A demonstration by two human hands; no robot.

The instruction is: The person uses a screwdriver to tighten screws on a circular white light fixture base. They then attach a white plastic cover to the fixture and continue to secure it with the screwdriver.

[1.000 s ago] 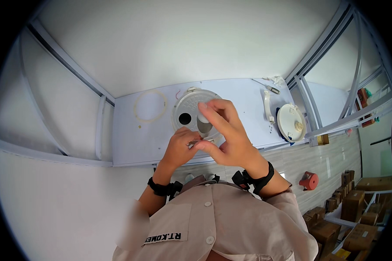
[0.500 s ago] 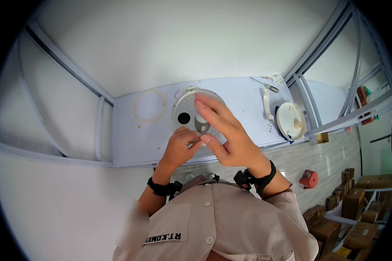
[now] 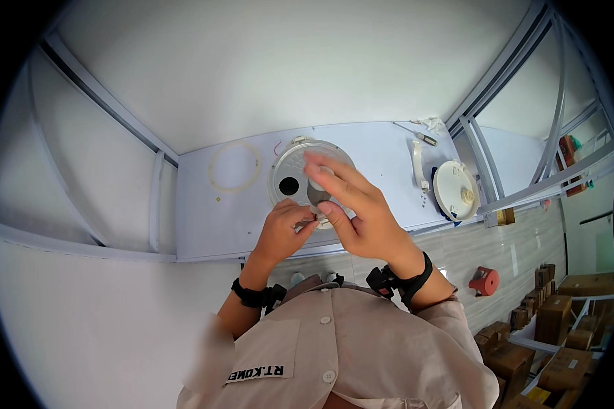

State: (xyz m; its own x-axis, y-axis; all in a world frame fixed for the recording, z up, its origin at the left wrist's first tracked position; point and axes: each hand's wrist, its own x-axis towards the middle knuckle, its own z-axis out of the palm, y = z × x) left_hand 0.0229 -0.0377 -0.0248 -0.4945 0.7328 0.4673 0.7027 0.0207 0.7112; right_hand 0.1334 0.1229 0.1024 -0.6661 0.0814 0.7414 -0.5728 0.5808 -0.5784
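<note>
A round silver metal disc (image 3: 290,167) with a black circular spot (image 3: 288,186) and a pale rim lies before me on the table. Over its right part is a small grey piece with a whitish top (image 3: 317,194), partly covered by my hands. My left hand (image 3: 283,228) is closed in a pinch at its lower edge; whatever lies between finger and thumb is too small to name. My right hand (image 3: 361,211) arches over the grey piece, fingers stretched and apart. Its thumb tip is at the piece's lower right, and its fingertips are slightly blurred.
A thin cream ring (image 3: 213,170) lies left on the white table (image 3: 211,225). Toward the right are a screwdriver (image 3: 424,138), a curved white handle-like part (image 3: 417,163), small loose bits and a round cream cover (image 3: 450,184). Metal frames flank the table; a red stool (image 3: 484,281) stands on the floor.
My right thumb has shifted slightly up and away from the left fingertips. The grey piece looks slightly turned. My left hand stays nearly in place, still pinched.
</note>
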